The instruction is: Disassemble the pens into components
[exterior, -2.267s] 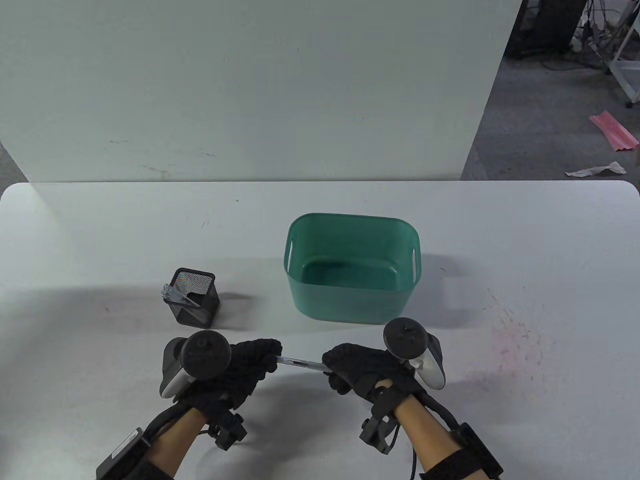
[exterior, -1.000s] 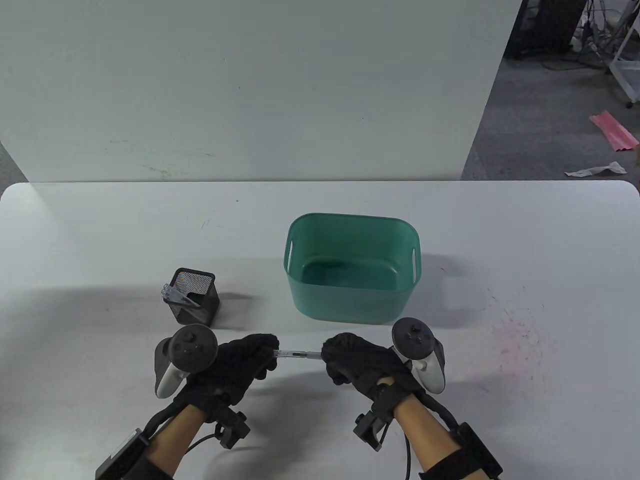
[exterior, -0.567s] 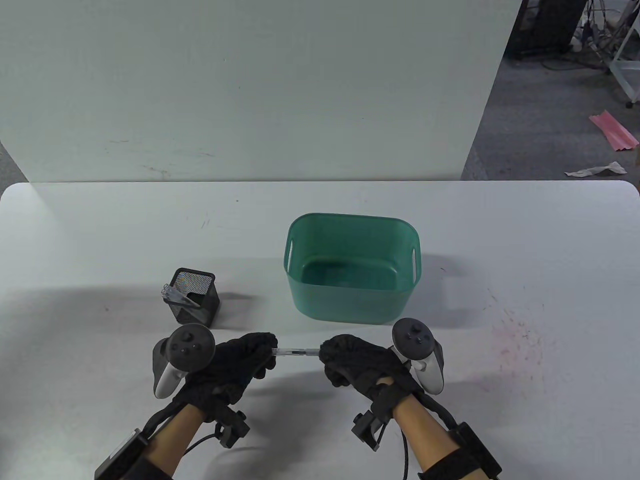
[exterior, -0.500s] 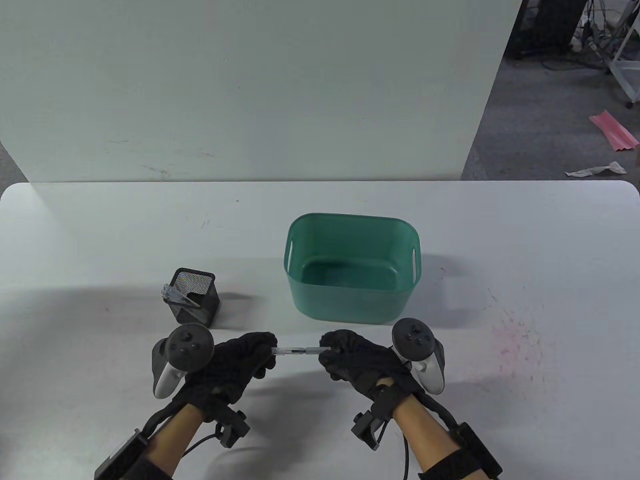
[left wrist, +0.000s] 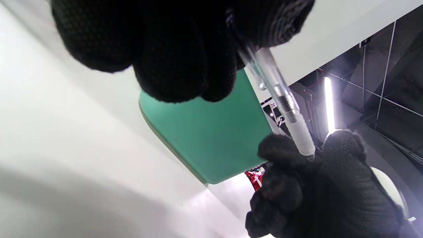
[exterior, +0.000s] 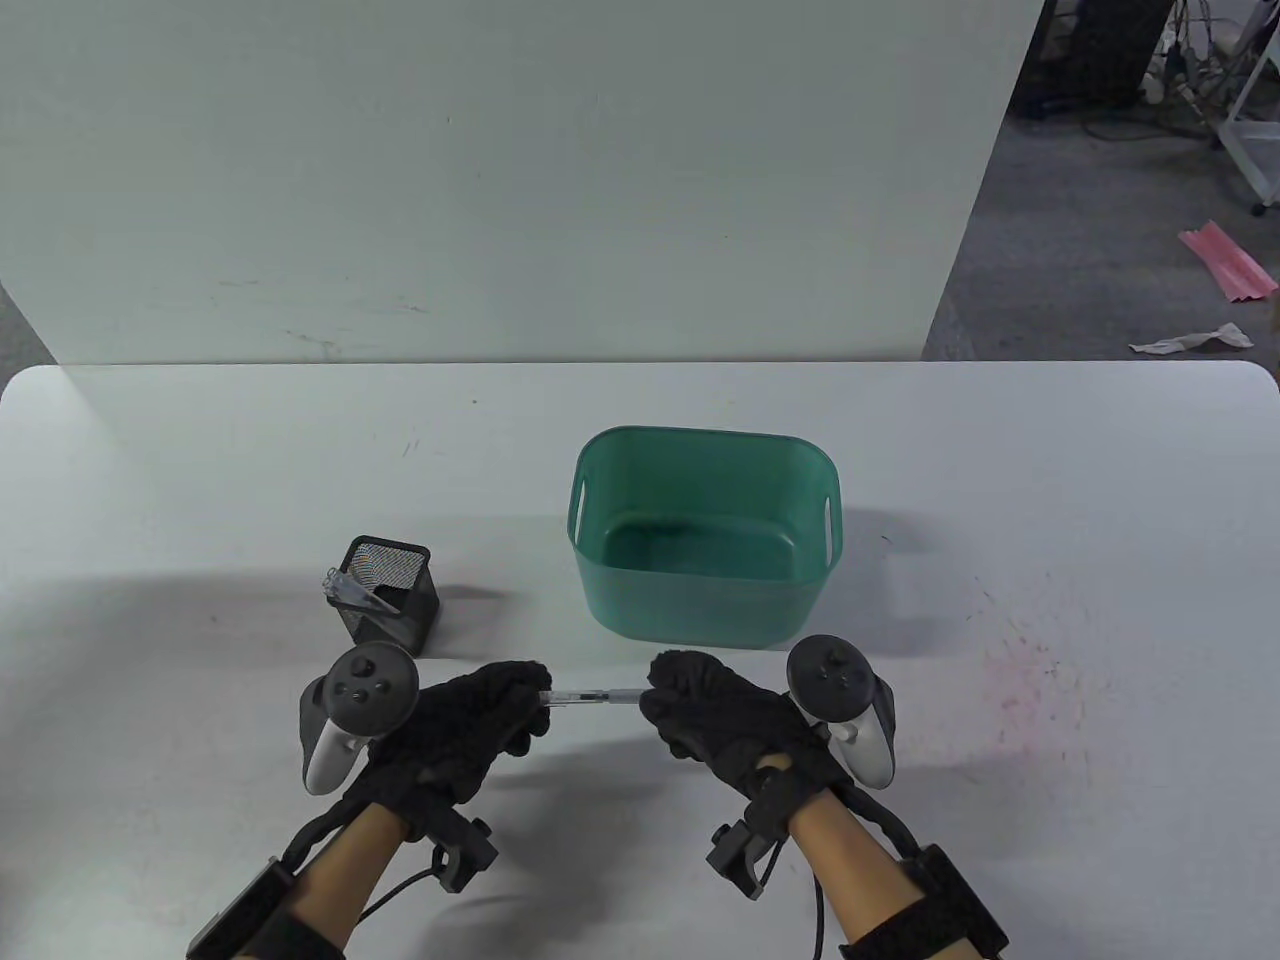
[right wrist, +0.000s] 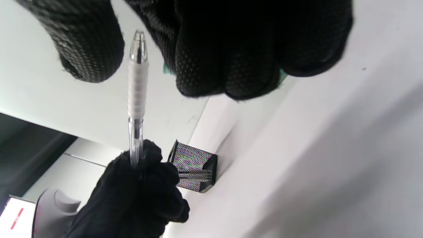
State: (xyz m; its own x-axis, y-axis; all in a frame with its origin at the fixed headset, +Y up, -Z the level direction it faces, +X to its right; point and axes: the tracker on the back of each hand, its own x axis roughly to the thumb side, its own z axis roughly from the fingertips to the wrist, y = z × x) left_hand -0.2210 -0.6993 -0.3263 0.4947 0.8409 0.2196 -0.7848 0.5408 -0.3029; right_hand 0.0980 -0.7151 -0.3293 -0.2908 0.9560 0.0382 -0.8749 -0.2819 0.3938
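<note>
Table view: left hand [exterior: 470, 720] and right hand [exterior: 725, 715] each pinch the pen [exterior: 597, 696].

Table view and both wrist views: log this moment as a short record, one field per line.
pen: clear barrel, white ribbed sleeve, metal tip, held level above the table
left hand: grip closed round the barrel end
right hand: at the tip end; in the right wrist view the tip shows bare between thumb and fingers
bin: green, no parts visible inside, behind the hands
pen holder: black mesh, holds clear pens
</note>
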